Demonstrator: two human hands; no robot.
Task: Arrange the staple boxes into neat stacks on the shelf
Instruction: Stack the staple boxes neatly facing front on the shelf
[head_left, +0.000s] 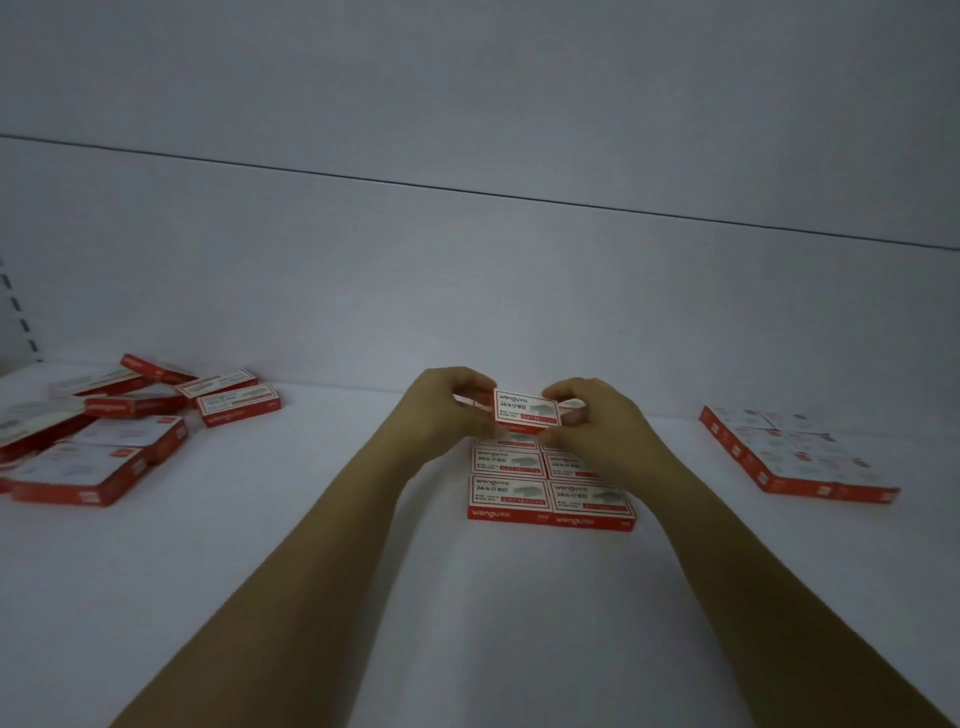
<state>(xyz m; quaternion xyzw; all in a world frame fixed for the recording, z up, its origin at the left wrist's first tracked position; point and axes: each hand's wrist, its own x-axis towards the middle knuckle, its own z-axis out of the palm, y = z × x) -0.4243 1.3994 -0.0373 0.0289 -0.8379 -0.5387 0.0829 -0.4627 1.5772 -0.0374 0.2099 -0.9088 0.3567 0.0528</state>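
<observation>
A red-and-white staple box (525, 408) is held just above the far end of a neat group of staple boxes (550, 493) lying flat in two columns on the white shelf (322, 519). My left hand (451, 409) grips the box's left end. My right hand (597, 421) grips its right end. The far boxes of the group are partly hidden behind my hands.
A loose, jumbled pile of staple boxes (104, 431) lies at the left of the shelf. A tidy flat block of boxes (795, 452) sits at the right. The shelf's white back wall (467, 286) rises just behind my hands.
</observation>
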